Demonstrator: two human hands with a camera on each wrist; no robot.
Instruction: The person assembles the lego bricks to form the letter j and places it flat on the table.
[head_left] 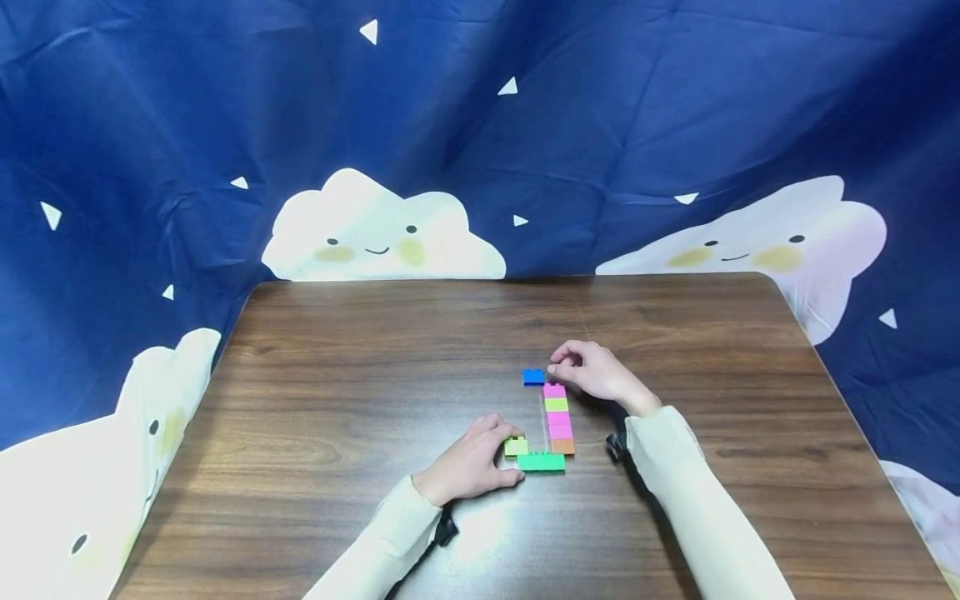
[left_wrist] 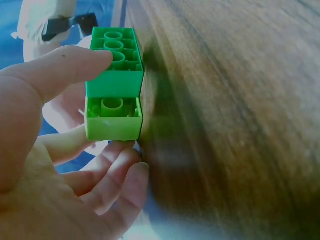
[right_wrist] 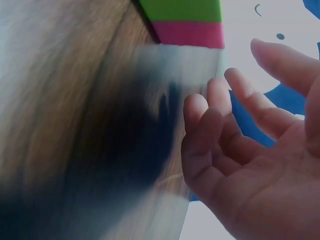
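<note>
My left hand [head_left: 475,458] has its thumb on the underside of a long green brick [left_wrist: 114,84]. Its fingers bend round the far side of a small lime brick [left_wrist: 112,129] joined to the green one, pinching the pair. In the head view the green brick [head_left: 542,462] lies across the near end of a row of pink, lime and orange bricks [head_left: 559,418]. Just beyond that row, to its left, sits a blue brick [head_left: 533,377]. Right beside the blue brick is my right hand [head_left: 596,371], fingers loosely bent with nothing between them in the right wrist view.
The bricks lie on a brown wooden table [head_left: 360,358]. Behind it hangs a blue curtain [head_left: 570,142] with white clouds and triangles. Black camera straps are on both wrists, and one wrist camera [head_left: 615,447] shows to the right of the row.
</note>
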